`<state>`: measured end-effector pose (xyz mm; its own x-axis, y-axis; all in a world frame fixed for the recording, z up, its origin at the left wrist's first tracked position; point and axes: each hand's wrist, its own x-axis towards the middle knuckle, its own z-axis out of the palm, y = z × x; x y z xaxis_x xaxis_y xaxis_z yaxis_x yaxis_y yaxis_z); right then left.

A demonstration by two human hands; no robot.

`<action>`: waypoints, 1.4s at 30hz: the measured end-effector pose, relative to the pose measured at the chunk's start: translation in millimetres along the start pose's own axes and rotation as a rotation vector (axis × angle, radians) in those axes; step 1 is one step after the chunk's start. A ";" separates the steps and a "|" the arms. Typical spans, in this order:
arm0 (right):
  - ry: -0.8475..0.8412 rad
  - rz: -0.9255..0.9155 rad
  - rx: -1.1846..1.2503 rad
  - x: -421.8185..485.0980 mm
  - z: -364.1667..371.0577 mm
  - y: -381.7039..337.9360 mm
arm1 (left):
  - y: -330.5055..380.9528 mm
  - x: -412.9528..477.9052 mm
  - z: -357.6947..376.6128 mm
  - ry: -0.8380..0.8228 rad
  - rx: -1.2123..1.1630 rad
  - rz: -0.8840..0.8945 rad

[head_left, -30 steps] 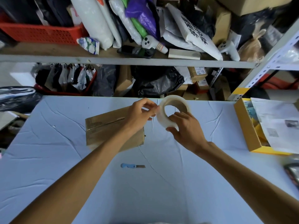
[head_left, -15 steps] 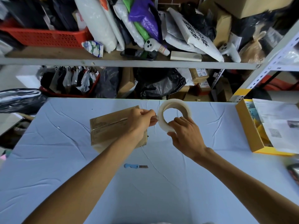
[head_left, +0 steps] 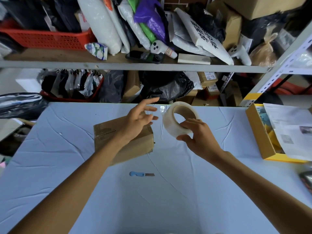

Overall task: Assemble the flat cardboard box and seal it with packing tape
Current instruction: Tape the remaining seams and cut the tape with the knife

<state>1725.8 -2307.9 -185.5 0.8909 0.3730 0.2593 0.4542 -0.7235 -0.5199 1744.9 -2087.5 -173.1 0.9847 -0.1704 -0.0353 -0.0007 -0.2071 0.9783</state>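
Head view: right hand (head_left: 200,139) around tape roll (head_left: 179,120), left hand (head_left: 140,119) spread open.

Both bare forearms are extended from the lower corners toward the middle of the frame. The left hand (head_left: 138,119) is held with fingers spread and loosely extended, nothing being gripped, the palm turned rightward. The right hand (head_left: 199,137) is raised just right of centre, its grip closed on a tape roll (head_left: 179,120), fingers over the top rim and thumb beneath.
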 end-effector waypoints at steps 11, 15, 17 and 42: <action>-0.109 0.046 0.147 0.6 -10.4 -6.6 | 6.2 12.5 -1.1 -0.011 0.230 0.161; -0.138 0.078 0.182 0.3 -14.3 -8.3 | 8.1 14.6 -2.2 -0.044 0.213 0.177; -0.188 0.088 0.207 0.5 -17.2 -6.4 | 8.9 14.5 -5.9 -0.093 0.311 0.216; -0.217 0.361 0.198 12.0 -10.4 5.4 | 18.1 20.1 -22.6 -0.118 0.421 -0.055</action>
<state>1739.1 -2313.4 -176.8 0.9602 0.2456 -0.1327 0.0862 -0.7128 -0.6961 1768.6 -2072.9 -151.5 0.9588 -0.2518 -0.1317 -0.0440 -0.5893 0.8067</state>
